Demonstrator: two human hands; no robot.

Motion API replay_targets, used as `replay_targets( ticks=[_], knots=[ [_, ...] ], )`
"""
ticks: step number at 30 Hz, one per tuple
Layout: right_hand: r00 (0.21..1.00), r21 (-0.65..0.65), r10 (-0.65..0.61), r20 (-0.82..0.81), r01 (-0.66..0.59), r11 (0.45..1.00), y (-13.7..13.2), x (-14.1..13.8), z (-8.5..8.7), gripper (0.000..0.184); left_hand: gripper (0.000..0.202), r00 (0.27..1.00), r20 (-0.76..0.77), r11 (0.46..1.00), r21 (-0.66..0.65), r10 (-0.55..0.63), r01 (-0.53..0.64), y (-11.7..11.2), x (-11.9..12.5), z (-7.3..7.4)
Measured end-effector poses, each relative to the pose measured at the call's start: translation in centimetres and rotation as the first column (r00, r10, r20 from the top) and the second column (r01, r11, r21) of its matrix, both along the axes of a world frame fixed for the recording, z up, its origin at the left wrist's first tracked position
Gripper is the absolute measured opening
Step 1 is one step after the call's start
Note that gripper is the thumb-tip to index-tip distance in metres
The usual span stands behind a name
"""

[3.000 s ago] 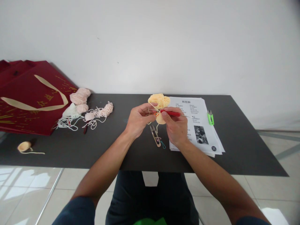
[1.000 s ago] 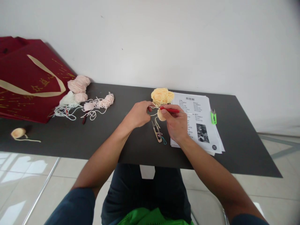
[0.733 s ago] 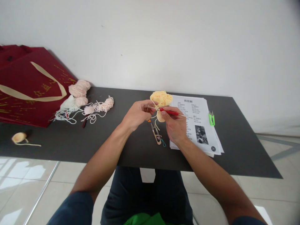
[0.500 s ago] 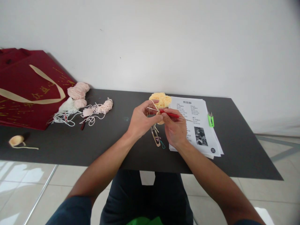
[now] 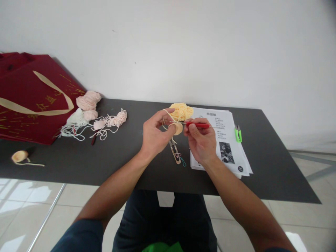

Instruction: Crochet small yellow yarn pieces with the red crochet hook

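My left hand (image 5: pixel 156 134) pinches a small round pale-yellow crochet piece (image 5: pixel 179 129) between thumb and fingers, with a strand of yarn running over its raised forefinger. In my right hand (image 5: pixel 201 140) a crochet hook (image 5: pixel 201 125) with a red handle is gripped; its metal tip points left and meets the top of the crochet piece. Just behind the hands lies a skein of yellow yarn (image 5: pixel 182 112). Beneath them on the table is a pair of thread snips (image 5: pixel 174 153) with a teal loop beside it, its upper end partly covered by a hanging yarn end.
Printed sheets (image 5: pixel 231 164) lie to the right on the dark table (image 5: pixel 273 168), with green-handled snips (image 5: pixel 238 134) beside them. At left stand a dark red bag (image 5: pixel 31 94), pink yarn (image 5: pixel 89 100), white yarn (image 5: pixel 76 120) and another crocheted piece (image 5: pixel 20 156). A wall rises behind.
My right hand has moved slightly right and away from the left, and the hook lies more level. More of the round crochet piece shows between the hands.
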State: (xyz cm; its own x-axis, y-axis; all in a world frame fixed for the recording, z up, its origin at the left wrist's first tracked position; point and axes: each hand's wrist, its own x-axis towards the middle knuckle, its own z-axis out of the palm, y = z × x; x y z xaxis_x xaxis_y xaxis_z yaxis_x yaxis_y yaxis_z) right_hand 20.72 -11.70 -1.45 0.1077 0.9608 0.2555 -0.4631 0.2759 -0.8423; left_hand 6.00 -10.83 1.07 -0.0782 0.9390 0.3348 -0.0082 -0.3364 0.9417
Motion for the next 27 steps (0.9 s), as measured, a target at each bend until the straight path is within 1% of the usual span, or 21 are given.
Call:
replay_targets(
  ticks=[4,10,13,18,22,27],
  knots=[
    [0.999,-0.001,-0.025,-0.03,0.025,1.0,0.16,0.52,0.2,0.027,0.041,1.0,-0.01,1.0,-0.011,0.003,-0.003,0.1,-0.15,-0.05],
    [0.998,0.102,-0.059,0.02,0.056,0.993,0.36,0.89,0.15,0.024,0.04,0.999,-0.028,0.999,-0.02,0.035,-0.036,0.05,-0.28,-0.09],
    [0.997,0.134,-0.078,0.009,0.076,0.988,0.28,0.88,0.05,0.021,0.039,0.999,-0.023,0.999,-0.015,0.039,-0.039,0.03,-0.25,-0.1],
    [0.993,0.141,-0.113,0.035,0.107,0.984,0.18,0.79,-0.17,0.021,0.037,0.999,-0.001,0.998,0.02,0.053,-0.053,-0.03,-0.13,-0.12],
    [0.986,0.14,-0.147,0.08,0.135,0.981,0.15,0.74,-0.27,0.023,0.037,0.997,-0.028,0.997,0.018,0.074,-0.074,-0.15,-0.07,-0.1],
    [0.984,0.152,-0.148,0.095,0.132,0.979,0.15,0.75,-0.3,0.023,0.037,0.995,-0.037,0.995,0.032,0.098,-0.097,-0.21,0.01,-0.13]
  ],
)
